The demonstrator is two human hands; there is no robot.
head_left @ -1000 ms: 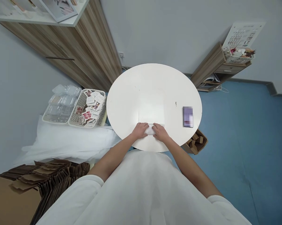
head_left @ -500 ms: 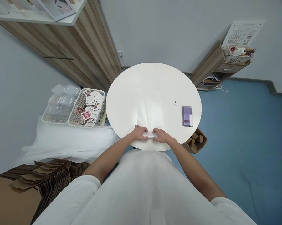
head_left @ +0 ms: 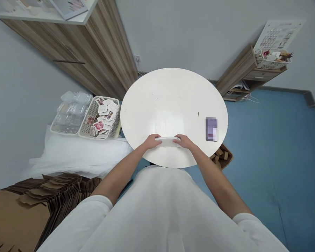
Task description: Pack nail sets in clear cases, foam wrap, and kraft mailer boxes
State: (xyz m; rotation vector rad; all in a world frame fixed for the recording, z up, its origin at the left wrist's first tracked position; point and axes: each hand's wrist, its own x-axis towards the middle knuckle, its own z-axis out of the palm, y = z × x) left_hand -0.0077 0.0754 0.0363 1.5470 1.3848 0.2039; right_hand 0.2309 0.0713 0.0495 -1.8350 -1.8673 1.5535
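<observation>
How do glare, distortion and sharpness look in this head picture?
All in the head view: a pale glare patch near the middle of the white table; the left-side cabinet leans, as through a wide-angle lens; the purple item is pixelated, its details unreadable; the white piece between left hand and right hand shows little contrast against the table.

shows a white desk [head_left: 173, 87] with light gleaming off its smooth top, set on a blue floor [head_left: 251, 147] marked by a thin dark line at right. backs onto a plain pale grey wall [head_left: 178, 38] with a white socket [head_left: 137, 58] and dark grey skirting [head_left: 285, 90]. includes a wood-grain cabinet [head_left: 68, 43] at left, white-topped, and a smaller drawer unit [head_left: 251, 75] at right.
</observation>
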